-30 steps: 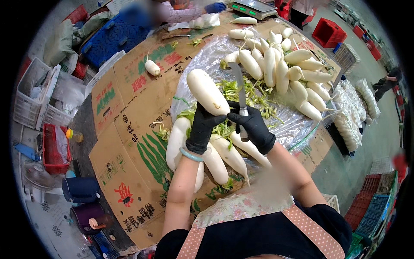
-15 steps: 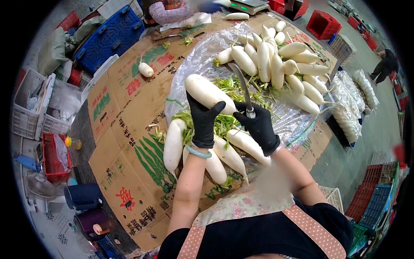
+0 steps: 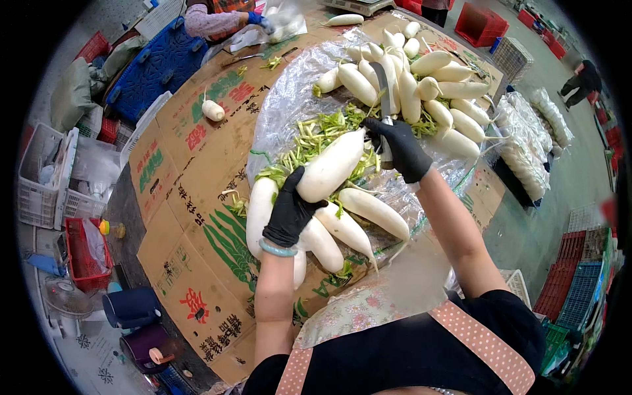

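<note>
A white radish [image 3: 329, 166] lies in my black-gloved left hand [image 3: 289, 212], which grips its thick lower end. Its thin end points up and right, close to the fingertips of my right hand [image 3: 400, 146]. That hand, gloved in black too, is closed around a knife [image 3: 384, 92] whose blade points away from me. Whether the right fingers touch the radish's tip I cannot tell. Under both hands are cut green stems [image 3: 322, 137] on clear plastic sheeting [image 3: 273, 122]. Several trimmed radishes [image 3: 375, 214] rest just in front of me.
A heap of radishes [image 3: 411, 95] covers the far right of the cardboard-topped table [image 3: 174, 227]. One short radish [image 3: 213, 110] sits at the left. Across the table is another person's blue-gloved hand [image 3: 260, 21], near a second knife [image 3: 253, 59]. Bagged radishes [image 3: 526, 158] stand right of the table.
The held radish has swung round, its thin end now up and right. My left hand has shifted down to its thick end. My right hand with the knife has moved slightly away from me.
</note>
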Demonstrator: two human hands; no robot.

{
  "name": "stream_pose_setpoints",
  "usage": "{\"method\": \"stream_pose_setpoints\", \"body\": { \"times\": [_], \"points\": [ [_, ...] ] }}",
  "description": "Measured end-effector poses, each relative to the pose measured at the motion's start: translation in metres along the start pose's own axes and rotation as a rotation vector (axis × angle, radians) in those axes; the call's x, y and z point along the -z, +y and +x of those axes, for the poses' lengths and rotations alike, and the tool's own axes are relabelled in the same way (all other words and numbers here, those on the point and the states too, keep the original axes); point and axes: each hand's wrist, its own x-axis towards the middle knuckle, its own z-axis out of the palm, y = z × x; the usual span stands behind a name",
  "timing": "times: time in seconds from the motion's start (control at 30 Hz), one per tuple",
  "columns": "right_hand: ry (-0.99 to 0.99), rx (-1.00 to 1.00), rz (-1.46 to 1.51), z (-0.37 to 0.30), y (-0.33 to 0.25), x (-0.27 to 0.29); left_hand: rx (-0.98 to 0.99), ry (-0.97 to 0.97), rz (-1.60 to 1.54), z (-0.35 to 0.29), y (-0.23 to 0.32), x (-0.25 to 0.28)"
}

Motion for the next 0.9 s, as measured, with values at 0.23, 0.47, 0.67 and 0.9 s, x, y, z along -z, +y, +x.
{"method": "stream_pose_setpoints", "body": {
  "times": [0.23,0.47,0.67,0.9],
  "points": [
    [-0.073,0.162,0.45,0.003,0.009,0.002,0.039,-0.2,-0.357,-0.01,-0.008,-0.004],
    [-0.142,-0.038,-0.044,-0.071,0.027,-0.024,-0.659,-0.006,0.504,0.001,-0.047,-0.043],
    [0.032,0.071,0.212,-0.113,0.025,0.027,-0.523,-0.174,0.58,0.006,-0.1,-0.083],
    [0.17,0.204,0.626,-0.178,0.08,0.12,-0.303,-0.44,0.755,0.016,-0.184,-0.126]
  ]
}}
